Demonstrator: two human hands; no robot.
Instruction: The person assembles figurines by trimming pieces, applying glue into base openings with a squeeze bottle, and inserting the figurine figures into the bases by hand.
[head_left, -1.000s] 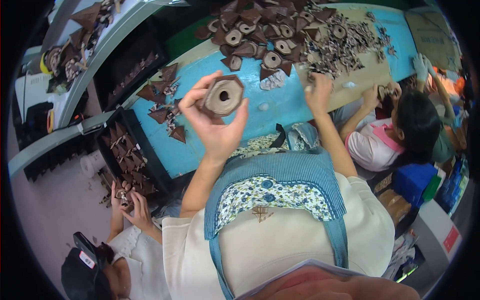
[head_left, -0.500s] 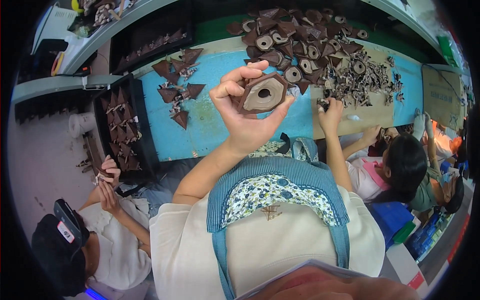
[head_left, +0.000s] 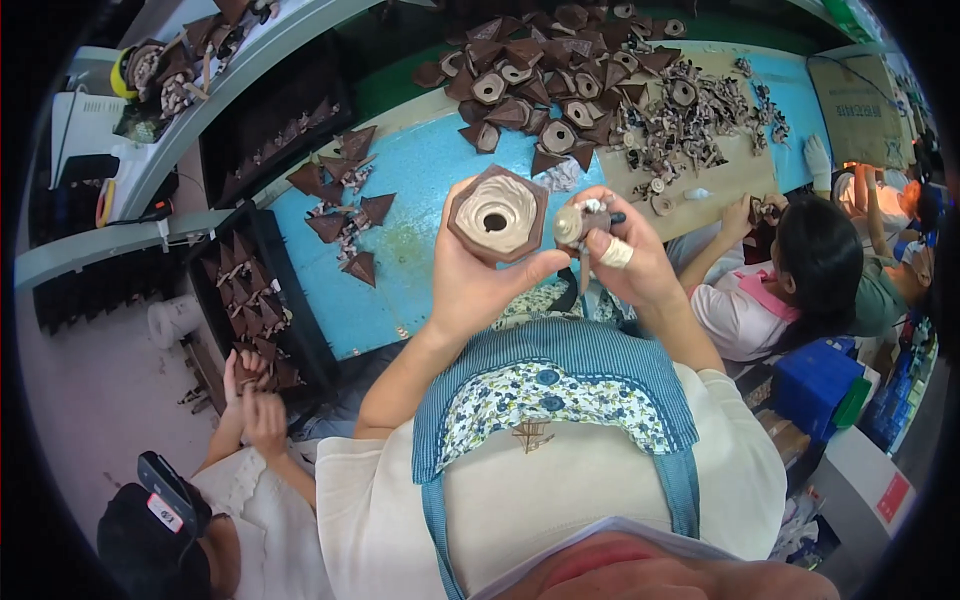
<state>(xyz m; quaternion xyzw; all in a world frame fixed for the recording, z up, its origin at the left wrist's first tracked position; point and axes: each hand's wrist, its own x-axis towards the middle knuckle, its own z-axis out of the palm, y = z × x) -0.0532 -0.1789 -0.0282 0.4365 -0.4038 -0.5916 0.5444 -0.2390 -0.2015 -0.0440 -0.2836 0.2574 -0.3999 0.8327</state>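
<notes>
My left hand grips a dark brown six-sided roof-like piece by its side, with the hollow beige underside and its dark round hole facing up. Close to its right, my right hand pinches a small figure-like part that has a round beige base and a dark bit sticking out. A pale wrap circles one finger of that hand. The two pieces are a small gap apart, both held above the blue table top. My right fingers partly hide the figure-like part.
Similar brown pieces are heaped at the table's far side, beside a pile of small figure parts. Finished-looking cones lie left. A black tray holds more. Co-workers sit at both sides; a cardboard box stands far right.
My right hand has come from the pile of small parts to beside my left, now holding a figure-like part. The brown piece has been lowered and turned so its hollow underside faces up more.
</notes>
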